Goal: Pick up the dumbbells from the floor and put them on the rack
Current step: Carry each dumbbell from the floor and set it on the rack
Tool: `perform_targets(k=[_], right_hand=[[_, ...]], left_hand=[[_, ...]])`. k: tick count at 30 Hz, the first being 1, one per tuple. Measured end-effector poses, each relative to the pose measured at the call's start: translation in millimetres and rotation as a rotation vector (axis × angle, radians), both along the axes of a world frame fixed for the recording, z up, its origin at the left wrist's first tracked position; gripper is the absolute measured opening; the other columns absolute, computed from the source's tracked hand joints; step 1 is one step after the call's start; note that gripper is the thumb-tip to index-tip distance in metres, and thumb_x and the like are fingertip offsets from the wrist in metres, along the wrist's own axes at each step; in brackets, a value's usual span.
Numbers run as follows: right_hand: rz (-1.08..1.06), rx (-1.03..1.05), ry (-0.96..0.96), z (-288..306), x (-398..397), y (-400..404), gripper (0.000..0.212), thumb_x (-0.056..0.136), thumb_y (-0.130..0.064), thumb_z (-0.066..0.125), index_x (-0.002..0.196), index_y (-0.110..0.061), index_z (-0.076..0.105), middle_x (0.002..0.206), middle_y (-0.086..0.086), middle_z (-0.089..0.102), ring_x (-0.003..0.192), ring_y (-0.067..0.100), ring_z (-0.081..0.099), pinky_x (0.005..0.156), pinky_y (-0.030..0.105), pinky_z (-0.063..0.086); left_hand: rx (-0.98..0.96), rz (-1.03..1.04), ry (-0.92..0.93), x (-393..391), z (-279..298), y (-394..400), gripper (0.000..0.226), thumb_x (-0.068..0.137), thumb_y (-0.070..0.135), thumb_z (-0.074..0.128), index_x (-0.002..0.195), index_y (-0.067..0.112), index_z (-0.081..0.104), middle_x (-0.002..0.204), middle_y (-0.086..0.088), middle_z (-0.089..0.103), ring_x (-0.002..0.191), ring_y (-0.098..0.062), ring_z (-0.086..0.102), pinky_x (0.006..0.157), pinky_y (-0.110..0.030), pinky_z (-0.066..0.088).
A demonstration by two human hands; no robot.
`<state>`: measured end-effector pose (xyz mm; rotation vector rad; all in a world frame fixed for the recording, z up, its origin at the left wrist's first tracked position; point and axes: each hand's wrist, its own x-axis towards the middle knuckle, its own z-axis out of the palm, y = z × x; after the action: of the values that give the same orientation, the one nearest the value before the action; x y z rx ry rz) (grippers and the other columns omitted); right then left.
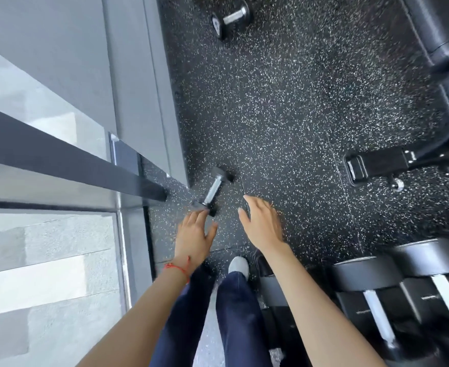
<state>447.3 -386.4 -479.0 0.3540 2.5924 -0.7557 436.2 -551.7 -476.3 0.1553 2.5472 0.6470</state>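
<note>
Two dumbbells lie on the speckled floor [284, 107]: a small dumbbell [214, 190] just beyond my left hand [194, 237], a larger dumbbell [231, 19] well beyond. Both hands are empty, fingers spread; my right hand [261, 225] is beside it. More dumbbells sit on the rack [275, 290] at my right.

Daylight floods in from your left, and the wide lens bends the edges.
You see the window [46, 160] glowing pale while the speckled floor [297, 115] stays dark. Soft shadows sit under the small dumbbell [214, 190]. Your hands are slightly smeared by motion, and the rack [403, 300] at right looks stretched and soft.
</note>
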Motion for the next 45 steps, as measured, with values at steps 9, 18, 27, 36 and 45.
perform_targets(k=[9,18,27,36,45], right_hand=[[0.016,-0.025,-0.032,-133.6,-46.2,-7.7,0.047,0.098,-0.033,0.037,0.140,-0.013,0.035,0.144,0.004,0.044,0.132,0.019,0.040,0.110,0.032,0.028],[0.115,0.015,-0.025,-274.0,-94.1,-10.7,0.047,0.097,-0.033,0.037,0.140,-0.012,0.035,0.145,0.005,0.043,0.134,0.020,0.038,0.111,0.034,0.027],[0.027,-0.148,-0.049,-388.4,-113.9,-10.4,0.043,0.096,-0.033,0.043,0.133,-0.012,0.046,0.136,0.007,0.052,0.122,0.024,0.051,0.101,0.038,0.042],[-0.465,-0.609,-0.149,-483.5,-140.5,-19.1,0.030,0.089,-0.022,0.055,0.110,-0.002,0.063,0.111,0.014,0.069,0.101,0.025,0.066,0.090,0.034,0.050],[-0.650,-0.899,-0.262,-505.0,-152.9,-29.6,0.030,0.091,-0.012,0.055,0.113,0.007,0.058,0.111,0.026,0.064,0.103,0.030,0.064,0.087,0.029,0.051]], left_hand=[[0.139,0.316,-0.130,-45.9,-127.0,11.8,0.040,0.092,0.026,0.051,0.126,0.004,0.052,0.124,-0.015,0.058,0.118,-0.029,0.050,0.098,-0.032,0.036],[0.329,0.586,-0.223,-78.2,-274.2,35.5,0.041,0.091,0.031,0.051,0.126,0.009,0.053,0.123,-0.011,0.062,0.109,-0.026,0.059,0.097,-0.041,0.047],[0.787,1.467,-0.628,-84.3,-414.2,50.5,0.030,0.095,0.027,0.046,0.114,0.005,0.054,0.095,-0.003,0.059,0.090,-0.018,0.057,0.080,-0.033,0.049],[1.209,1.722,-0.611,-100.9,-482.5,73.7,0.047,0.095,0.028,0.046,0.134,0.001,0.040,0.140,-0.016,0.046,0.130,-0.026,0.044,0.097,-0.034,0.042],[1.348,1.950,-0.480,-103.2,-501.2,83.7,0.043,0.094,0.026,0.050,0.127,-0.001,0.047,0.135,-0.014,0.051,0.125,-0.024,0.049,0.101,-0.033,0.041]])
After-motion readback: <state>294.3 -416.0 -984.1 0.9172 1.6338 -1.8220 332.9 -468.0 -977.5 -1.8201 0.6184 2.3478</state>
